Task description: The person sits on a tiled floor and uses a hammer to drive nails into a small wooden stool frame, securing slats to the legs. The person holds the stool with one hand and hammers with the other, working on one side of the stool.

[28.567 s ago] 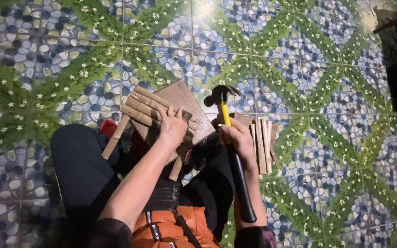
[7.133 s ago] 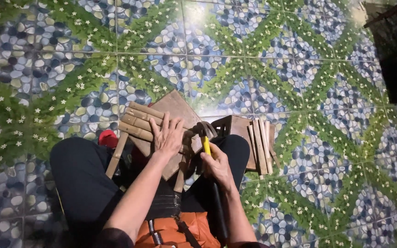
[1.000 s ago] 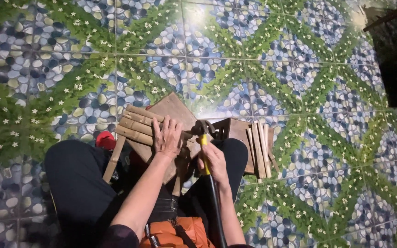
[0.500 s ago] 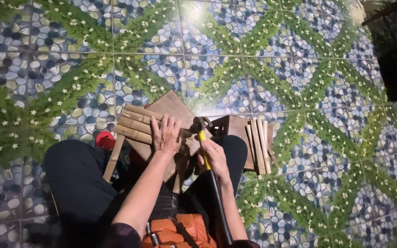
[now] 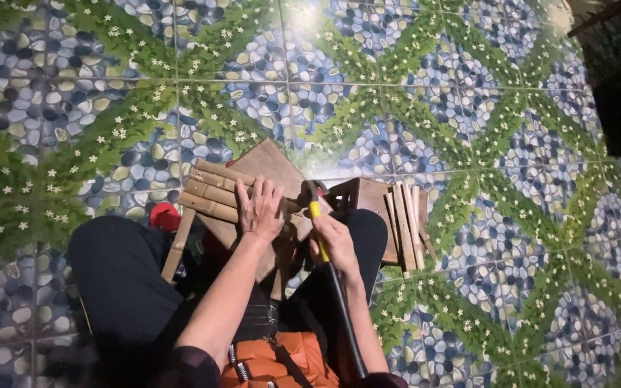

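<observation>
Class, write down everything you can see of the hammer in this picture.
The hammer has a dark head, a yellow neck and a long black handle running down toward the person's body. The right hand grips it high up, near the head. The head rests low against the wooden piece on the lap, beside the left hand.

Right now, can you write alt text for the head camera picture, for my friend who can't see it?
A seated person's left hand presses on bamboo slats over a wooden board, while the right hand grips a hammer on a pebble-and-leaf patterned floor.
</observation>
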